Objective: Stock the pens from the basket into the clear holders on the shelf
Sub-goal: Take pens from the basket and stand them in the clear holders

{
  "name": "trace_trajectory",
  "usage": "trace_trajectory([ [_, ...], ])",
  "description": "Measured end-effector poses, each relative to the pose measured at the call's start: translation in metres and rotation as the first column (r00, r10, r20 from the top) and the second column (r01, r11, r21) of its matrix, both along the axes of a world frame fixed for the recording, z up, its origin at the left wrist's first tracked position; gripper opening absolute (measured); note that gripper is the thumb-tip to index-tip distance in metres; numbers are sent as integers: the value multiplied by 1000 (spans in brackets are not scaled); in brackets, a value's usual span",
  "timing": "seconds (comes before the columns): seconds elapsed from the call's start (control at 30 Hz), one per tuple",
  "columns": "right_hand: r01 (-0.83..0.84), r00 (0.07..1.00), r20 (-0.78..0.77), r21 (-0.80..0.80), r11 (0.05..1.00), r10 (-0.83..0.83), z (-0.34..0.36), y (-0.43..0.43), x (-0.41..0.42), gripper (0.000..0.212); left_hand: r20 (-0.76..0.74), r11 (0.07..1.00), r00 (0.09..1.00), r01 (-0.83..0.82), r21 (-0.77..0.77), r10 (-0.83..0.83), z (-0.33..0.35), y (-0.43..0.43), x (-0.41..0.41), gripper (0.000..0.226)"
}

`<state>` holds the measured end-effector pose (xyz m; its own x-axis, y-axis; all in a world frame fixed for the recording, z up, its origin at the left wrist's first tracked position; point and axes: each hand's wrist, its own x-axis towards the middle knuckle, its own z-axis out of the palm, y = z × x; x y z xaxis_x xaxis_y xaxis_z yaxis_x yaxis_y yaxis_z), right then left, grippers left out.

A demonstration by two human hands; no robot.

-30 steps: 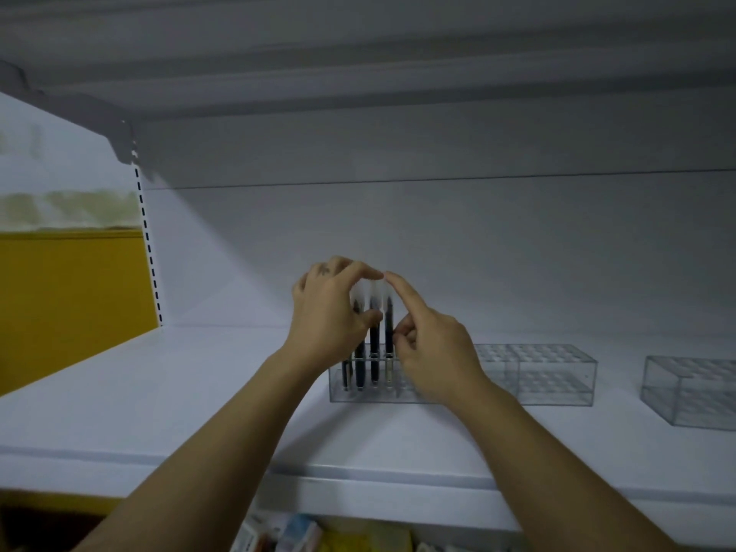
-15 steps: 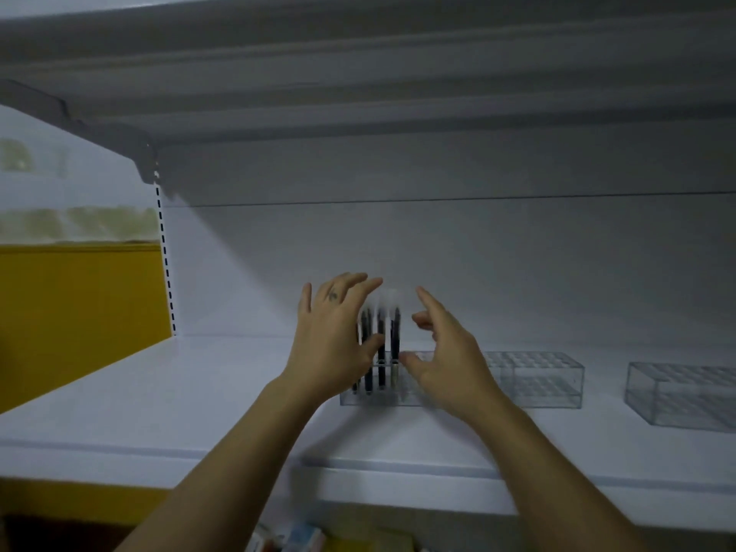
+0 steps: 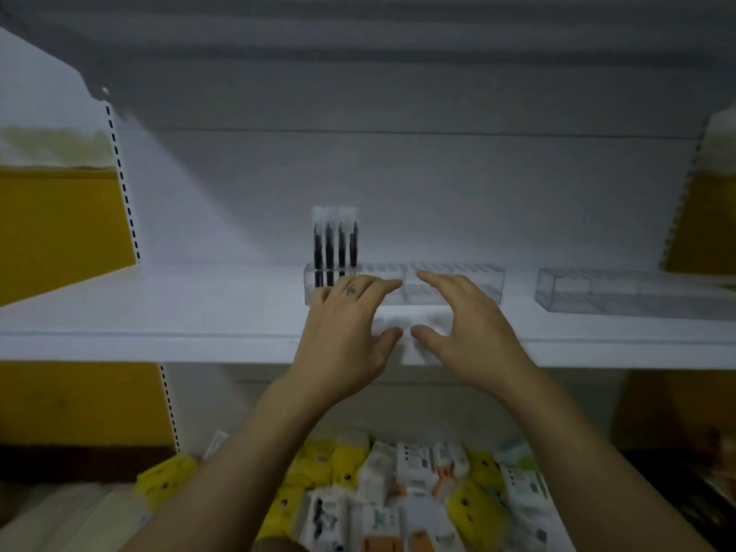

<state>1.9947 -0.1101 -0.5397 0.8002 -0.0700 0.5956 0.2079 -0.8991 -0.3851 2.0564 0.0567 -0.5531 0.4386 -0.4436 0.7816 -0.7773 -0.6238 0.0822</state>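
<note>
Here my left hand (image 3: 342, 336) and right hand (image 3: 470, 336) hover empty, fingers spread, before the clear boxy holder (image 3: 310, 282) of slim dark pens (image 3: 329, 249).

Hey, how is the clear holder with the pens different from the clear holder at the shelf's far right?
The holder with the pens has four dark pens standing upright at its left end; the far-right holder shows none. The left hand overlaps the front of the holder with the pens; no hand is near the far-right holder. Both are clear boxes on one white shelf.
</note>
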Motion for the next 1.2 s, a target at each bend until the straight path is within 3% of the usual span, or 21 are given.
trace_trajectory([
  [0.2,62,998,5,33,998,-62,-45,-15,-66,59,-77,997,995,60,44,-57,-52,-4,-46,47],
  [0.3,145,989,-30,93,985,-143,-92,-28,-98,51,-247,982,969,64,176,-19,-92,-9,-72,57],
  [0.4,208,963,-195,98,973,-186,-152,-36,-116,52,-384,938,922,87,336,52,-139,-19,-92,68],
  [0.57,243,848,-500,72,967,-176,-251,-45,-120,67,-552,869,822,166,467,140,-217,-37,-108,74],
  [0.8,243,593,-791,3,970,-146,-360,-54,-110,69,-750,766,607,342,545,262,-320,-66,-100,84],
  [0.93,234,553,-833,152,960,-3,-414,-61,-118,29,-848,779,436,400,483,302,-371,-79,-96,79],
  [1.03,238,383,-924,118,964,18,-446,-70,-123,6,-904,810,286,415,415,316,-405,-85,-98,58],
  [1.2,208,184,-982,89,974,51,-495,-73,-130,35,-942,869,32,377,321,334,-445,-86,-114,42],
])
